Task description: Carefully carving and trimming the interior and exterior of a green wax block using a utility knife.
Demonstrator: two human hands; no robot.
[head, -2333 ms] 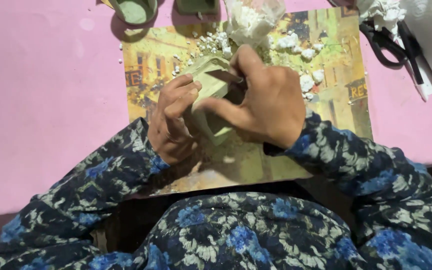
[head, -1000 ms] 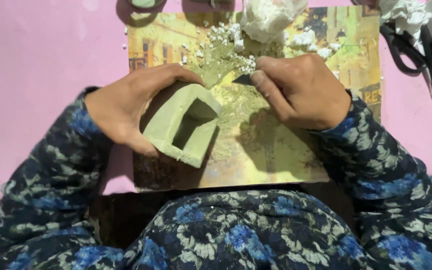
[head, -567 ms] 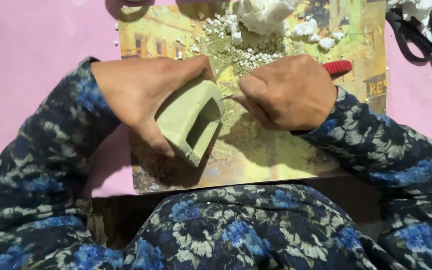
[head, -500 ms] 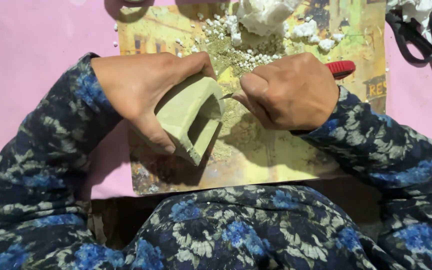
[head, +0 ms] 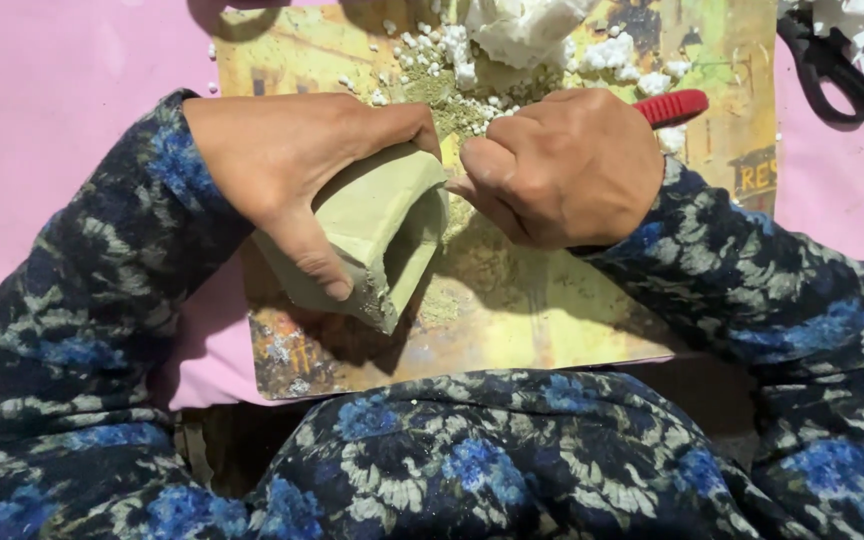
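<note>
My left hand (head: 297, 170) grips a hollow, green foam block (head: 377, 235), holding it tilted above a yellow picture mat (head: 512, 320). My right hand (head: 572, 165) is closed around a tool with a red handle (head: 674, 106); the handle sticks out behind my knuckles. The tool's tip is hidden at the block's open rim. Green dust lies on the mat under the block.
White foam crumbs (head: 452, 50) and a larger white foam lump (head: 517, 25) lie at the mat's far edge. Black scissors (head: 837, 70) rest at the upper right on the pink tabletop (head: 62, 110). My lap in blue floral cloth (head: 472, 460) fills the bottom.
The block has been turned in my left hand and lifted toward my right hand. My right hand has come in to the block's rim with the red-handled tool.
</note>
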